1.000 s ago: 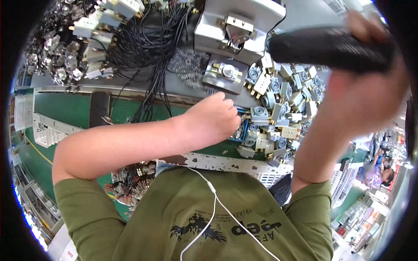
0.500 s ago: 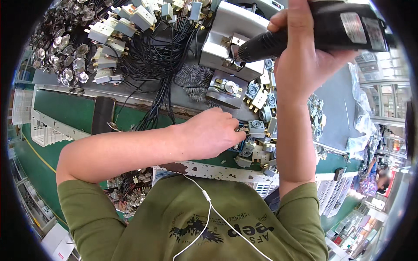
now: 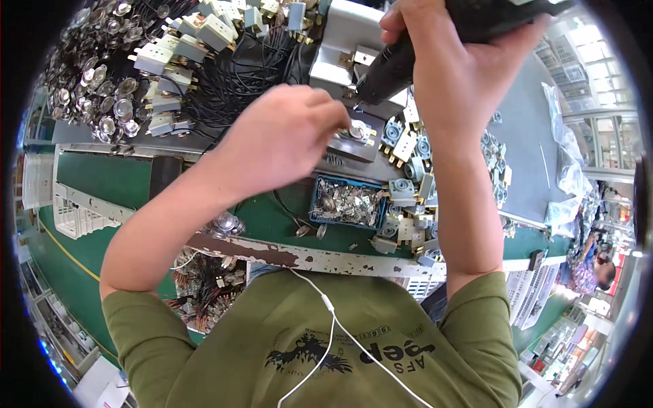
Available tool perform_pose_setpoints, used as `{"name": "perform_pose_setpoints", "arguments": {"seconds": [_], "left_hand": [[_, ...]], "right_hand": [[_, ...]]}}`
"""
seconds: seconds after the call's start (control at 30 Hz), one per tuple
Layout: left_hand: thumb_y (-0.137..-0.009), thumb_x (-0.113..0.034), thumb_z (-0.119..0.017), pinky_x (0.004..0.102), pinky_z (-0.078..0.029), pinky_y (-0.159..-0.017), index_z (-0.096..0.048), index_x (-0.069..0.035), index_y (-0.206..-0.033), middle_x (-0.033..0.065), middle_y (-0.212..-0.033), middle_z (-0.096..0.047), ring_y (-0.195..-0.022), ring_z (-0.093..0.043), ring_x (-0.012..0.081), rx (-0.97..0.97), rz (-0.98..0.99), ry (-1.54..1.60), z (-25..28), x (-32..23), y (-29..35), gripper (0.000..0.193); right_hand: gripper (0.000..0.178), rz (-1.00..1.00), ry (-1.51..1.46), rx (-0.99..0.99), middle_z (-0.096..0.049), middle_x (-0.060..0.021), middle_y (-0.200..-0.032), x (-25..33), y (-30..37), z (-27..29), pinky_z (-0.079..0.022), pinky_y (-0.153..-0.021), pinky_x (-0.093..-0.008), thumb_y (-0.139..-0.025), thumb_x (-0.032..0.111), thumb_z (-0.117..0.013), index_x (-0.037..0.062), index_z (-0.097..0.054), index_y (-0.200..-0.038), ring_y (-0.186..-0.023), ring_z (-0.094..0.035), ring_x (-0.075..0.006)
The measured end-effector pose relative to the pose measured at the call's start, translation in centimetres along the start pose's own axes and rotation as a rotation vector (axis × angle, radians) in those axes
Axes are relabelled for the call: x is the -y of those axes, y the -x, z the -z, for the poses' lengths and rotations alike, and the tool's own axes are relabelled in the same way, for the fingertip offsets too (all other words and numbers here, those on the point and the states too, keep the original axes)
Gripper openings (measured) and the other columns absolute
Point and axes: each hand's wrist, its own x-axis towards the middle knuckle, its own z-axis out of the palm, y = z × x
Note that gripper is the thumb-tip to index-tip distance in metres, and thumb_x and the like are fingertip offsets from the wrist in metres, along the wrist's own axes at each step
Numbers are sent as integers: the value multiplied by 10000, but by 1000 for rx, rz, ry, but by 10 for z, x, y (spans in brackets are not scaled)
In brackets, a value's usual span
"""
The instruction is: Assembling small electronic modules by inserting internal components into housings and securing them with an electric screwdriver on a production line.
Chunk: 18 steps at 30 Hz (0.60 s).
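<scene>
My right hand [image 3: 452, 81] is wrapped round a black electric screwdriver [image 3: 388, 76]. The screwdriver's tip points down and left at the metal fixture [image 3: 347, 34], beside a small white block clamped there. My left hand [image 3: 282, 136], slightly blurred, curls its fingers together at a grey block with a round silver top [image 3: 357, 129], which sits in a low metal holder [image 3: 350, 147]. Its fingertips are hidden, so what they pinch does not show. Small springs [image 3: 333, 160] lie partly under that hand.
A blue tray [image 3: 314, 207] of small metal pieces stands on the near side. Grey-and-white blocks with brass terminals [image 3: 403, 187] pile up right of it. Black leads [image 3: 238, 75], more blocks [image 3: 218, 32] and silver discs [image 3: 122, 107] crowd the far left. Clear plastic bags [image 3: 561, 211] lie right.
My left hand has moved up and away from the tray, which now shows, to the block in the low holder. My right hand and the screwdriver have shifted slightly left.
</scene>
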Motion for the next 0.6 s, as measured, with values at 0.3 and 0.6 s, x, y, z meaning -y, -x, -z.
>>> {"name": "perform_pose_setpoints", "arguments": {"seconds": [0.3, 0.6], "left_hand": [[-837, -159, -766, 386, -482, -762, -674, -101, -893, 19, -844, -668, -859, -650, 236, 5, -93, -218, -38, 17, 0, 122], [-816, -21, -739, 426, -532, -872, -652, -34, -908, 64, -978, -672, -985, -644, 308, 127, 43, 64, -34, 24, 3, 127]], "right_hand": [[694, -3, -762, 143, -666, -106, -977, 2, 22, 15, -563, -581, -270, -866, -120, -730, 18, -314, -1404, -701, -669, -138], [815, -56, -334, -41, -651, -120, -984, -1, 31, 10, -581, -615, -287, -848, -137, -725, 10, -232, -1481, -735, -682, -150]]}}
